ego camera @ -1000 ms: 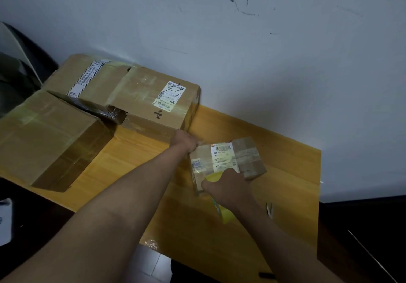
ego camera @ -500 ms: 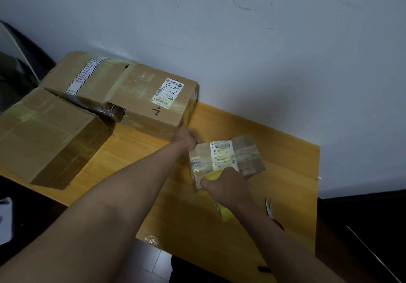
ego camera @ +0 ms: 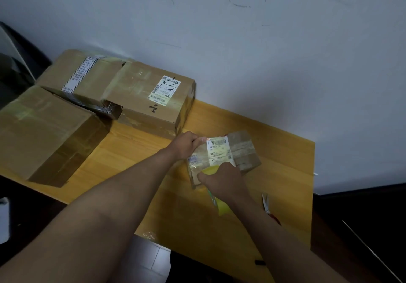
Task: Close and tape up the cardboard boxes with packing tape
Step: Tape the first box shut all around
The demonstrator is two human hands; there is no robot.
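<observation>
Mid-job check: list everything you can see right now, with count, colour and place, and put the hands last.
Table: one, yellow wood, against the wall.
Big boxes: three, brown, taped, clustered on the table's left end; the rear right one bears a white label.
Small box: one, brown, taped, white label on top, at mid-table between the hands.
Tape roll: one, yellow, under the right hand at the small box's near edge.
Scissors: one pair, metal blades, red handle, on the table's right side.
Wall: white, scuffed, behind the table.
Left hand: grips the small box's far left corner.
Right hand: holds the tape roll against the small box.
</observation>
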